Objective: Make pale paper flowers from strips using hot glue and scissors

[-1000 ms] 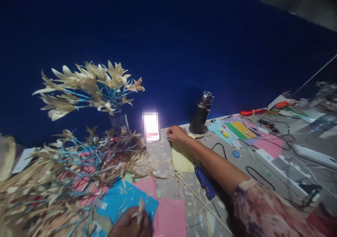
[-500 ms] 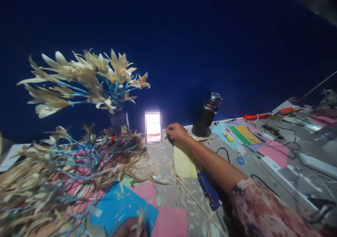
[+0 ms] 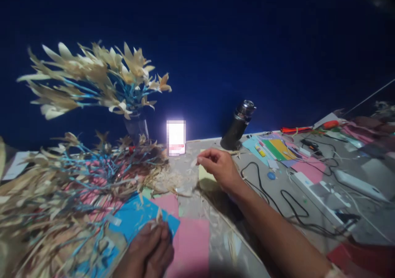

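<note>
My left hand (image 3: 151, 245) is closed at the bottom centre, over a blue sheet (image 3: 132, 212). Its fingertips pinch a small dried-husk flower (image 3: 159, 215); the stem is hidden in the hand. Above a yellow sheet (image 3: 206, 179), my right hand (image 3: 220, 167) has thumb and forefinger pressed together. A small pale petal (image 3: 194, 162) shows at those fingertips, blurred. To the left, husk flowers on blue stems (image 3: 105, 167) lie heaped over pink paper. Behind them a bunch of husk flowers (image 3: 101, 80) stands in a clear vase (image 3: 135, 126).
A bright, pixelated rectangle (image 3: 176, 136) stands by the blue wall. Right of it is a dark flask (image 3: 236, 126). Further right lie coloured papers (image 3: 274, 149), a glue stick (image 3: 261, 151), black cable (image 3: 262, 179) and a white power strip (image 3: 321, 198). Pale scraps litter the grey table (image 3: 188, 191).
My right hand has drawn back from beside the bright rectangle toward me, fingers still pinched. My left hand has risen further into view with the husk flower. The whole view has shifted slightly.
</note>
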Action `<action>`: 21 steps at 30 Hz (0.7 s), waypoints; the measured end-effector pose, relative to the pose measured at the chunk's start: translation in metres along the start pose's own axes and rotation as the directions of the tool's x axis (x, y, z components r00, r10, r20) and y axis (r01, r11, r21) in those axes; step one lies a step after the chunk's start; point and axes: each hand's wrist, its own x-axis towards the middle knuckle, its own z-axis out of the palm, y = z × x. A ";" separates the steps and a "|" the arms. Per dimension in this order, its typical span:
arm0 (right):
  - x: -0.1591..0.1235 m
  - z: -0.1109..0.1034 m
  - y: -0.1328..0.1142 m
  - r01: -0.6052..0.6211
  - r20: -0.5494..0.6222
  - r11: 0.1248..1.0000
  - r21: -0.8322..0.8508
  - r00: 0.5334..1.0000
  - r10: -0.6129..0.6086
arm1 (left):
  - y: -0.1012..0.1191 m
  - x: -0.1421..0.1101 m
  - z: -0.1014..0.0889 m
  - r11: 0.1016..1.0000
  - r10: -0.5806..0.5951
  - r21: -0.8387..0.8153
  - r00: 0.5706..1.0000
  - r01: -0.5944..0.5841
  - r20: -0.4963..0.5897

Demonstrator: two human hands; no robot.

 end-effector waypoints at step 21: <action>-0.140 0.039 -0.015 0.193 -0.051 0.962 0.193 0.981 -0.186 | -0.010 -0.038 0.028 0.676 0.569 0.440 0.798 -0.591 0.197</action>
